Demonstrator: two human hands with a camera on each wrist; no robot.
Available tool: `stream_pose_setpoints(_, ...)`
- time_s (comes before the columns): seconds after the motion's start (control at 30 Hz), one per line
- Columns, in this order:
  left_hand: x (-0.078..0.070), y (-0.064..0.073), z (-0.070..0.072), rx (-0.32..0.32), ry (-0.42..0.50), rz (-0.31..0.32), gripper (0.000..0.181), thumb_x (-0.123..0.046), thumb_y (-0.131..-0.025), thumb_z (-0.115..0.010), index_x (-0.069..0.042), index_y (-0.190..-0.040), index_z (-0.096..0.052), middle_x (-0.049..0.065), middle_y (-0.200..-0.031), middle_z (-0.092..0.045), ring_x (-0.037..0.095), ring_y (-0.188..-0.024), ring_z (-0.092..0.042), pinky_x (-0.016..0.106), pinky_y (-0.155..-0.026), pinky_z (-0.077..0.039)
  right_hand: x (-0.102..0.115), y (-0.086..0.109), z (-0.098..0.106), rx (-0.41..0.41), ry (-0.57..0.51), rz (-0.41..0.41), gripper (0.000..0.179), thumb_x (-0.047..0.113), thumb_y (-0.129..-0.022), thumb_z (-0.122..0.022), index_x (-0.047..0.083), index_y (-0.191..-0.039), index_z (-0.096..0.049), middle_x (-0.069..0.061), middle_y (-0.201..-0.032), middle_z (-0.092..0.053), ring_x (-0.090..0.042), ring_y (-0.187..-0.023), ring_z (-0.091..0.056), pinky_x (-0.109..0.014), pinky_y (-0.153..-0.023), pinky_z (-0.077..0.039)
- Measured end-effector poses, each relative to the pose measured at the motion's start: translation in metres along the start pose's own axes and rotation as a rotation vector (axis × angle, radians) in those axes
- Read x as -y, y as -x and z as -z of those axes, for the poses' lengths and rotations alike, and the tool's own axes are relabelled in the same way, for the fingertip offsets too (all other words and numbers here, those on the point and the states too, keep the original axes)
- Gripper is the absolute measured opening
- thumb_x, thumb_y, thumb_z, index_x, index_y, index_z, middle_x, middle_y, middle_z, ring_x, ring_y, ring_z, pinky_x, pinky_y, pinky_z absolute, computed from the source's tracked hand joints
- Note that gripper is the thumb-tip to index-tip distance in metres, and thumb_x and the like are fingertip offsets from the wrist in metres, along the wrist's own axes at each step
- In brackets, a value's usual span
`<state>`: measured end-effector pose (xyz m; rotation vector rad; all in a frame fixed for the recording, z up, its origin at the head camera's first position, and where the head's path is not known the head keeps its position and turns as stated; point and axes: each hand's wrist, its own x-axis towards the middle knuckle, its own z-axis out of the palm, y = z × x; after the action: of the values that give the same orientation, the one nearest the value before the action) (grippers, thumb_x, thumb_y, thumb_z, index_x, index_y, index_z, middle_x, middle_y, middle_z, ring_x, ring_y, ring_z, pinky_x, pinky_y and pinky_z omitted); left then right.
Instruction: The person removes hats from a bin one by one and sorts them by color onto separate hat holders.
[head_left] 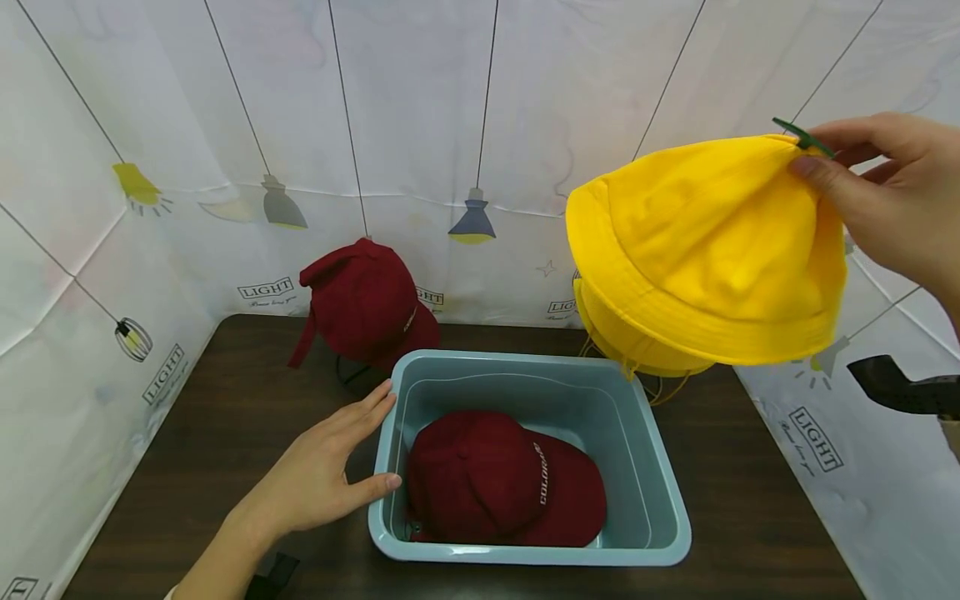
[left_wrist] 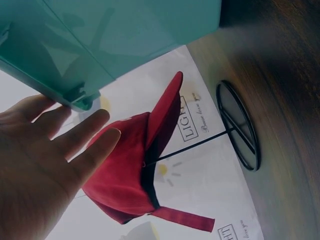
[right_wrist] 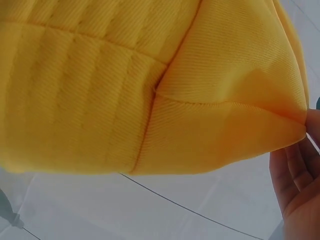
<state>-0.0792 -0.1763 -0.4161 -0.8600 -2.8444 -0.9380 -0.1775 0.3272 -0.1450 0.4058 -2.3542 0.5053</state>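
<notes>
My right hand [head_left: 892, 183] pinches a yellow bucket hat [head_left: 712, 242] at the top of its crown, beside a small green tab [head_left: 802, 137]. The hat hangs over the right rear corner of a light blue plastic bin [head_left: 663, 483]. In the right wrist view, the yellow hat [right_wrist: 215, 120] fills much of the picture. With fingers spread, my left hand [head_left: 315, 471] touches the bin's left rim. Inside the bin lies a dark red cap [head_left: 480, 475], its brim to the right. Another red cap [head_left: 367, 304] sits behind the left hand on a black wire stand [left_wrist: 237, 125].
Below the held hat's brim shows more yellow fabric [head_left: 637, 333] with thin yellow cords [head_left: 667, 393]. The bin stands on a dark wooden table [head_left: 202, 467]. A white patterned sheet [head_left: 420, 108] encloses the back and sides. A black curved object [head_left: 900, 385] juts in at the right edge.
</notes>
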Motion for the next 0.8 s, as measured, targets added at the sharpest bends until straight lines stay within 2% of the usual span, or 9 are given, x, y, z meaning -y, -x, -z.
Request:
stream_pose_setpoints(0.07, 0.000, 0.000, 0.000, 0.001, -0.003, 0.003, 0.091, -0.062, -0.095, -0.067, -0.019, -0.166, -0.031, -0.009, -0.173, -0.021, 0.025, -0.152, -0.037, 0.061, -0.112, -0.042, -0.005, -0.002, 0.001, -0.015, -0.015, 0.000, 0.031, 0.002, -0.102, -0.063, -0.009, -0.131, -0.066, 0.041, -0.102, -0.045, 0.018, -0.091, -0.044, -0.005, -0.081, -0.034)
stream_pose_setpoints(0.1, 0.000, 0.000, 0.001, 0.001, -0.005, 0.005, 0.091, -0.062, -0.095, -0.067, -0.019, -0.166, -0.031, -0.009, -0.173, -0.021, 0.025, -0.152, -0.037, 0.061, -0.112, -0.042, -0.007, -0.003, 0.002, -0.027, -0.017, 0.005, 0.031, 0.001, -0.102, -0.063, -0.010, -0.131, -0.066, 0.036, -0.105, -0.053, 0.018, -0.091, -0.045, -0.004, -0.082, -0.036)
stream_pose_setpoints(0.3, -0.001, 0.001, 0.001, 0.006, -0.006, 0.014, 0.092, -0.064, -0.095, -0.067, -0.021, -0.167, -0.030, -0.011, -0.173, -0.020, 0.024, -0.152, -0.037, 0.062, -0.112, -0.042, -0.021, -0.008, 0.005, -0.067, -0.019, -0.035, 0.034, 0.005, -0.103, -0.064, -0.008, -0.134, -0.065, 0.031, -0.111, -0.058, 0.019, -0.089, -0.045, -0.001, -0.081, -0.037)
stream_pose_setpoints(0.33, -0.001, 0.001, 0.001, 0.007, -0.004, 0.014, 0.092, -0.064, -0.095, -0.067, -0.021, -0.167, -0.030, -0.011, -0.173, -0.020, 0.024, -0.152, -0.037, 0.062, -0.112, -0.042, -0.023, -0.009, 0.006, -0.069, -0.019, -0.053, 0.034, 0.007, -0.103, -0.063, -0.007, -0.135, -0.065, 0.037, -0.109, -0.052, 0.019, -0.088, -0.044, -0.001, -0.081, -0.035)
stream_pose_setpoints(0.5, -0.001, 0.001, 0.001, 0.008, -0.002, 0.017, 0.092, -0.064, -0.095, -0.067, -0.021, -0.167, -0.030, -0.010, -0.173, -0.020, 0.024, -0.153, -0.037, 0.062, -0.112, -0.042, -0.027, -0.013, 0.007, -0.075, 0.001, -0.138, 0.038, 0.011, -0.104, -0.062, -0.005, -0.138, -0.063, 0.037, -0.106, -0.048, 0.017, -0.087, -0.042, -0.001, -0.082, -0.034)
stream_pose_setpoints(0.67, -0.001, 0.001, 0.000, 0.003, 0.002, 0.013, 0.091, -0.063, -0.095, -0.067, -0.021, -0.167, -0.031, -0.010, -0.173, -0.020, 0.024, -0.153, -0.036, 0.062, -0.112, -0.042, -0.033, -0.017, 0.006, -0.064, 0.026, -0.221, 0.039, 0.013, -0.106, -0.059, -0.005, -0.141, -0.060, 0.036, -0.096, -0.041, 0.016, -0.084, -0.040, 0.002, -0.076, -0.033)
stream_pose_setpoints(0.8, 0.000, 0.001, 0.000, -0.003, -0.005, 0.006, 0.091, -0.063, -0.095, -0.067, -0.021, -0.166, -0.031, -0.010, -0.173, -0.021, 0.024, -0.152, -0.037, 0.062, -0.111, -0.043, -0.039, -0.020, 0.005, -0.055, 0.026, -0.277, 0.040, 0.015, -0.107, -0.059, -0.003, -0.143, -0.060, 0.035, -0.095, -0.042, 0.014, -0.081, -0.040, 0.004, -0.072, -0.034)
